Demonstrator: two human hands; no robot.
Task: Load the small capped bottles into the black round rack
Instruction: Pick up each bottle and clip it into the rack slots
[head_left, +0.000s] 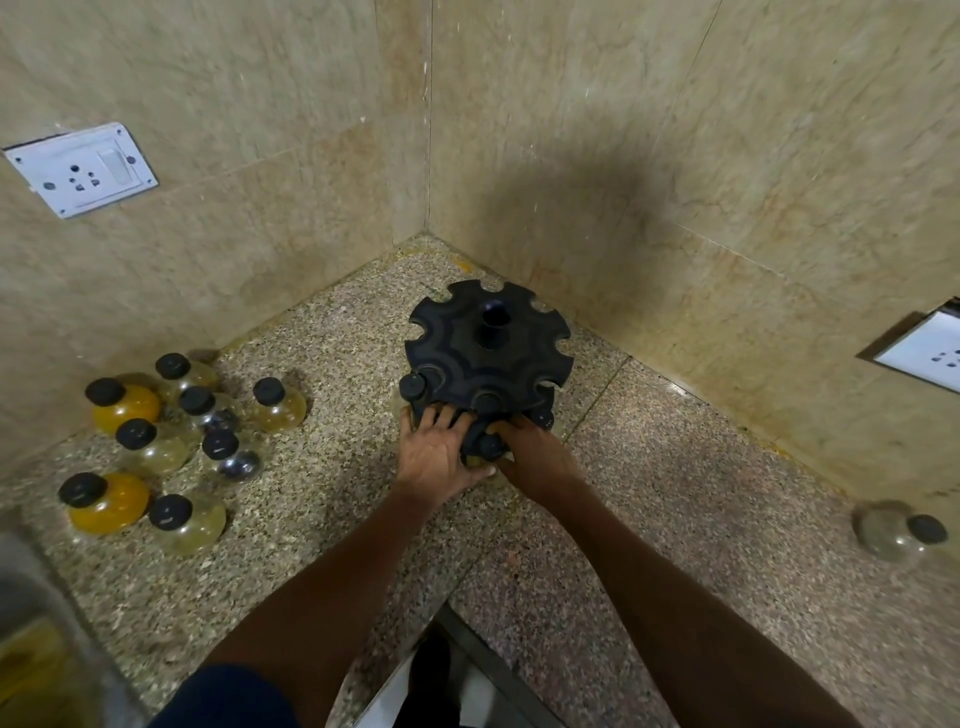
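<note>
The black round rack (488, 340) stands on the granite counter near the wall corner, its top tier's notches empty. Capped bottles sit in its lower tier at the left (413, 385), front (488, 401) and right (543, 417). At the rack's front a small bottle (490, 447) with a black cap is between my hands. My right hand (537, 460) grips it with curled fingers. My left hand (434, 452) lays straight fingers on the lower tier, its thumb touching the bottle's underside. Several loose bottles (171, 447) stand at the left, some of them yellow.
One more bottle (896, 530) lies on its side at the far right. White wall sockets are at the left (78, 169) and right (930, 348). The tiled walls meet just behind the rack. The counter's front edge (452, 613) is near my body, and a blurred steel vessel (31, 623) is at the bottom left.
</note>
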